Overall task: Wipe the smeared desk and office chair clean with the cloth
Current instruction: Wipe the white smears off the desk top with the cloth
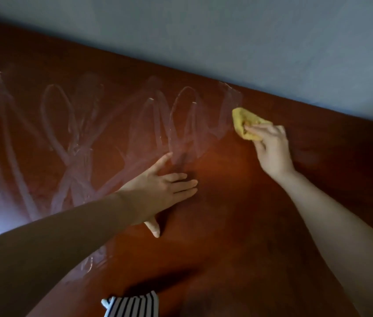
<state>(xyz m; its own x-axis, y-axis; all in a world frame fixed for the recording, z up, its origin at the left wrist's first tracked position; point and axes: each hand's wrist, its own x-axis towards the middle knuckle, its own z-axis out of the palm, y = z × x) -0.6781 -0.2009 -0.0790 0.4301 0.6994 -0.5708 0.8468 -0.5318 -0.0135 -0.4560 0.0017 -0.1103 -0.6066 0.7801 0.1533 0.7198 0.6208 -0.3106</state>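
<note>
Head view looked down on a reddish-brown desk [238, 225] whose far edge met a grey-blue wall [249, 42]. Whitish smears [78, 133] in loops and zigzag strokes covered the left and middle of the desktop, and their right end stopped just left of a yellow cloth [242, 120]. The cloth lay bunched on the desk toward the far right, close to the wall edge.

The right hand [272, 152] reached out over it from the near right, its fingers [256, 128] curled down and clamped on the near side of the cloth, so that the yellow fabric bulged out to the left beyond them.

The left hand [158, 191] lay flat on the desk in the middle, palm down. Its fingers [185, 184] were straight; three lay close together and pointed right, the forefinger was spread away toward the far side with its tip touching the edge of the smears, and the thumb stuck out toward the near side.

To the right of the left hand the wood looked glossy and free of streaks. A smaller smeared patch [91, 261] showed beside the left forearm nearer the front. At the near edge a strip of black-and-white striped fabric [133, 305] was in view.
</note>
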